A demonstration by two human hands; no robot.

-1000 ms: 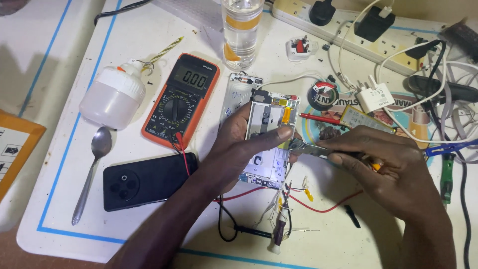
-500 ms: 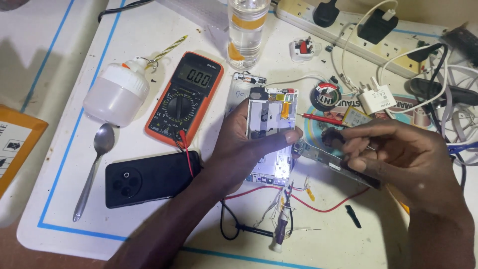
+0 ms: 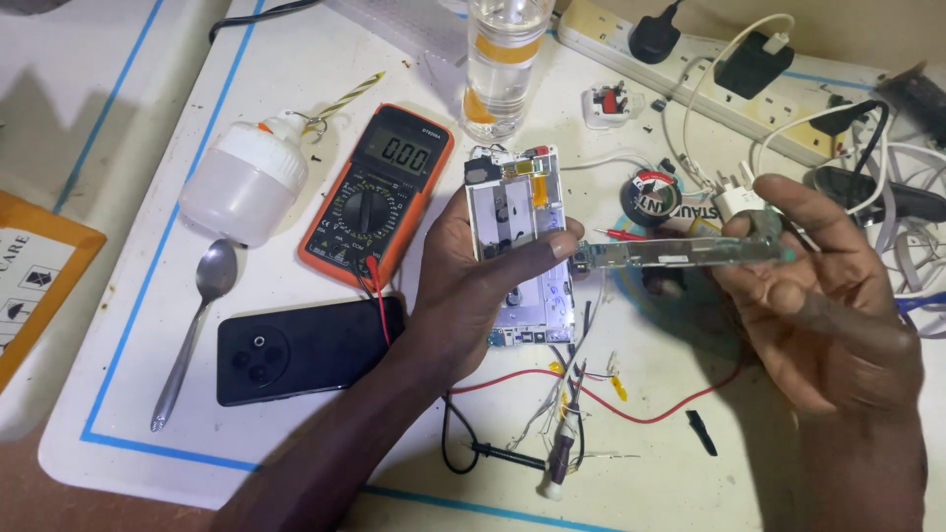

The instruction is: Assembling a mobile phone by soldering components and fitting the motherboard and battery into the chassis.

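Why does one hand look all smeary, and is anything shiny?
Head view: the right hand and the thin circuit board it holds are smeared by motion blur; the left hand with the opened phone is sharp. The bottle shows bright glints, and the meter screen is readable without glare.
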